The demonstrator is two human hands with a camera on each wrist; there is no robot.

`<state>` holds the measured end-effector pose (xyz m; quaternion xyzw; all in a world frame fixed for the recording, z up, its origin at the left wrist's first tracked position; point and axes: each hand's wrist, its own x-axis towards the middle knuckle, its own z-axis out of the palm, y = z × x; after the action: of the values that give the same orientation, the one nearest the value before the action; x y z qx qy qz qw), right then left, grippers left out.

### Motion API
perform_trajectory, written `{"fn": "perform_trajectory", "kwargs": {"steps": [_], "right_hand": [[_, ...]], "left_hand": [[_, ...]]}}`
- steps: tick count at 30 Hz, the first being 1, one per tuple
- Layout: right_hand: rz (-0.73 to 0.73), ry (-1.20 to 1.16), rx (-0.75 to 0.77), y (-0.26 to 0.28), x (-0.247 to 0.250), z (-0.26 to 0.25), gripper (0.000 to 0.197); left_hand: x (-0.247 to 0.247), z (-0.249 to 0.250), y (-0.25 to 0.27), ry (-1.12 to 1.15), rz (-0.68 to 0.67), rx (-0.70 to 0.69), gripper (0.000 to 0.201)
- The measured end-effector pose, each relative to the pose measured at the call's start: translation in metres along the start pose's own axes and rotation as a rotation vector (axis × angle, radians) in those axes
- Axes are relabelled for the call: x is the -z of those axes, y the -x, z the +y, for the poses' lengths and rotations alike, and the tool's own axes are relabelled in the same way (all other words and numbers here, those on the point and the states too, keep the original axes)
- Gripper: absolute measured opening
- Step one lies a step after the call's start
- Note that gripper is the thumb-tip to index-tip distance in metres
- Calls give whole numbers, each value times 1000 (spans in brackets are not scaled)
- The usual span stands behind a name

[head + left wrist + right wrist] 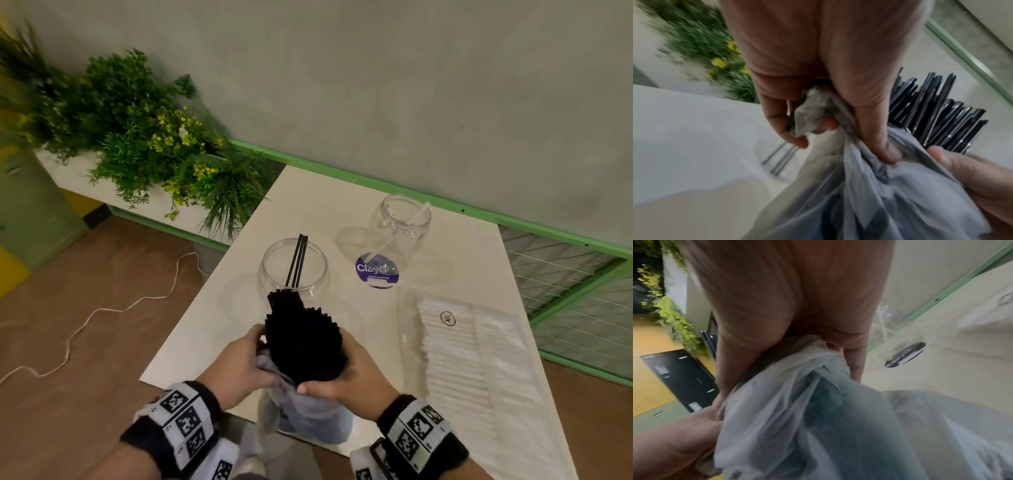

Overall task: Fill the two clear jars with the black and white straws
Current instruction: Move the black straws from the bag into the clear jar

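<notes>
A thick bundle of black straws (pixel 303 337) sticks out of a thin grey plastic bag (pixel 310 409) just in front of the near clear jar (pixel 293 272), which holds three black straws (pixel 297 260). My left hand (pixel 239 365) grips the bag's bunched edge (pixel 813 112); its thumb presses the bag (pixel 888 152). My right hand (pixel 346 371) grips the bundle and bag from the right (pixel 793 369). The far clear jar (pixel 399 229) holds a white straw (pixel 400 233). A clear pack of white straws (pixel 469 346) lies on the table to the right.
The white table (pixel 212 325) stands against a grey wall with a green rail (pixel 479 214). A planter of green and yellow foliage (pixel 144 137) sits at the left. A white cord (pixel 102 310) trails on the brown floor. A purple sticker (pixel 376 270) lies by the far jar.
</notes>
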<state>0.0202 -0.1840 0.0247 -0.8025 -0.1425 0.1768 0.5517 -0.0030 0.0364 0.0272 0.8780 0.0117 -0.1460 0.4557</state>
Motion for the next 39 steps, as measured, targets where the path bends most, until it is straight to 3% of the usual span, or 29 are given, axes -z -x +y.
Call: {"fn": "perform_trajectory", "kwargs": {"steps": [2, 5, 7, 13, 15, 19, 22, 25, 32, 35, 39], "right_hand": [[-48, 33, 21, -11, -19, -6, 73], [-82, 44, 57, -29, -46, -21, 72], [-84, 32, 82, -42, -60, -33, 69], [18, 75, 225, -91, -98, -67, 60], [36, 139, 242, -107, -109, -70, 59], [-93, 370, 296, -124, -129, -70, 53], [-45, 397, 254, -131, -135, -77, 58], [28, 319, 238, -137, -137, -80, 56], [87, 291, 218, -143, -139, -83, 42], [70, 112, 170, -140, -136, -96, 36], [24, -102, 145, -139, -125, -109, 29]], "left_hand": [[16, -11, 7, -17, 24, 74, 63], [41, -26, 15, -76, -24, 138, 34], [60, -35, 20, -87, 1, 162, 27], [118, -53, 19, -52, 248, 131, 39], [131, -64, 12, -101, 232, 141, 38], [143, -87, 3, -194, 82, 191, 25], [152, -92, 0, -245, 140, 156, 23], [164, -93, -3, -237, 223, 88, 34], [170, -95, -10, -229, 137, 101, 51], [167, -97, -12, -172, 132, 111, 65], [161, -94, -11, -144, 143, 129, 64]]}}
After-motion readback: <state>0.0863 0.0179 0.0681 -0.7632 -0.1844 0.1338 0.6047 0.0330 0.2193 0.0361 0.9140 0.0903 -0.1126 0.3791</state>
